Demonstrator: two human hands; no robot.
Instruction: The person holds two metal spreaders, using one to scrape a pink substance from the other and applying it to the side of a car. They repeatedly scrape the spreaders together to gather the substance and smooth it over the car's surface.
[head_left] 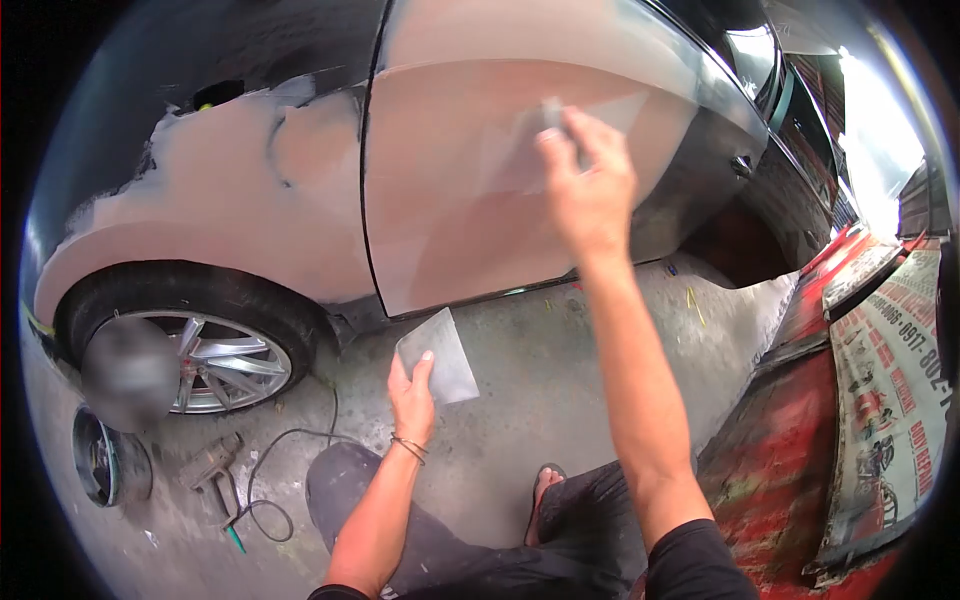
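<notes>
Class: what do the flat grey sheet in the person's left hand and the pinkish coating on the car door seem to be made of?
Flat grey sheet: thin and smooth, holds flat; plastic or metal, cannot tell. Pinkish coating on the car door: matte, dull, patchy against glossy black paint, likely body filler or primer.

A right hand (590,185) pressed a spreader (552,112) against a car door (450,200), while the left hand (413,395) held a flat plate (440,355) lower down, above the floor (520,400). The wheel (215,360) stood to the left, with a power tool (212,462) and its cord (275,480) lying before it.
</notes>
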